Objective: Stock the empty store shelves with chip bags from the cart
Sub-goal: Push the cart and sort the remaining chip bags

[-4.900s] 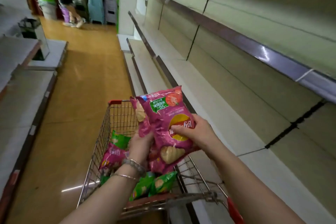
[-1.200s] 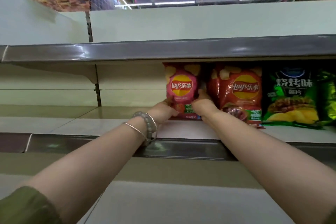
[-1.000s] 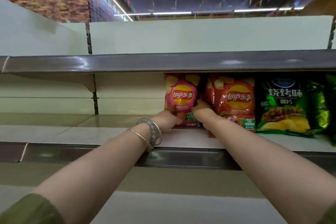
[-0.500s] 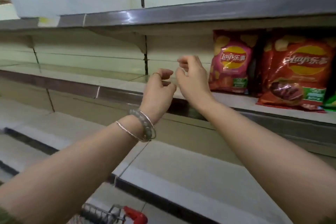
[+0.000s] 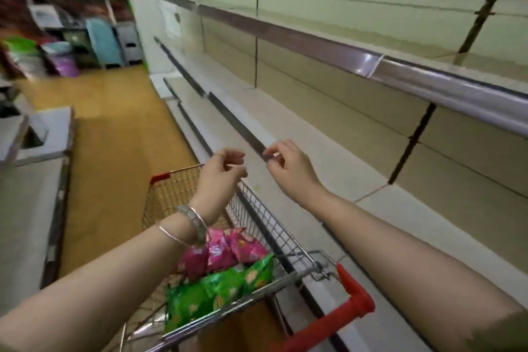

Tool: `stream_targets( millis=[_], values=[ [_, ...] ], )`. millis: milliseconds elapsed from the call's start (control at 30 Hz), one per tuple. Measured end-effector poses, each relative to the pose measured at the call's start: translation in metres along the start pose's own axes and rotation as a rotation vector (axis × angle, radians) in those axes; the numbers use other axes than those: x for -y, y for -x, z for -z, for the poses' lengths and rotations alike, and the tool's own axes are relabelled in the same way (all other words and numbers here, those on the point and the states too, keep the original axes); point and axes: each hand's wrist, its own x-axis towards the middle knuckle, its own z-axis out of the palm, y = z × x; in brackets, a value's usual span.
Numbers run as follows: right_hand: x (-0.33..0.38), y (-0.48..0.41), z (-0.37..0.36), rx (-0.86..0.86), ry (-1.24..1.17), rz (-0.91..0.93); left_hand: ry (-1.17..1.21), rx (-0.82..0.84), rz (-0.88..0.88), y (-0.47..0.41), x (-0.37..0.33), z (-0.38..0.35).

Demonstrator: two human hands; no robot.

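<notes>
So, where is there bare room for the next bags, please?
The shelf right of the cart is bare, from its dark front rail to the back panel. The cart's near end is crowded with pink bags and green bags; its far end looks free.

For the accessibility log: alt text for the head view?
Two empty hands, left hand and right hand, fingers loosely curled, hover over a wire cart holding pink chip bags and green chip bags. Bare shelves run along the right.
</notes>
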Motion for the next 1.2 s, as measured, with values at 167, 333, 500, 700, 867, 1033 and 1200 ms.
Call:
stream_targets(
  millis=[167, 333, 500, 700, 867, 1033, 1200],
  values=[
    [-0.033, -0.018, -0.104, 0.301, -0.026, -0.156, 0.037, -0.084, 0.263, -0.027, 0.085, 0.042],
    [-0.087, -0.016, -0.184, 0.491, 0.019, -0.298, 0.065, -0.217, 0.49, -0.043, 0.157, 0.059],
    [-0.145, -0.012, -0.228, 0.57, 0.032, -0.472, 0.157, -0.268, 0.679, -0.046, 0.211, 0.052],
    [-0.217, -0.014, -0.269, 0.687, 0.176, -0.58, 0.188, -0.372, 0.807, -0.05, 0.269, 0.043],
    [-0.258, -0.015, -0.3, 0.798, 0.222, -0.662, 0.17, -0.386, 0.891, -0.042, 0.301, 0.034],
    [-0.283, -0.003, -0.329, 0.903, 0.459, -0.614, 0.159, -0.42, 0.97, -0.031, 0.324, 0.033],
    [-0.285, 0.003, -0.338, 0.888, 0.718, -0.383, 0.119, -0.401, 0.985, -0.028, 0.333, 0.034]
  ],
)
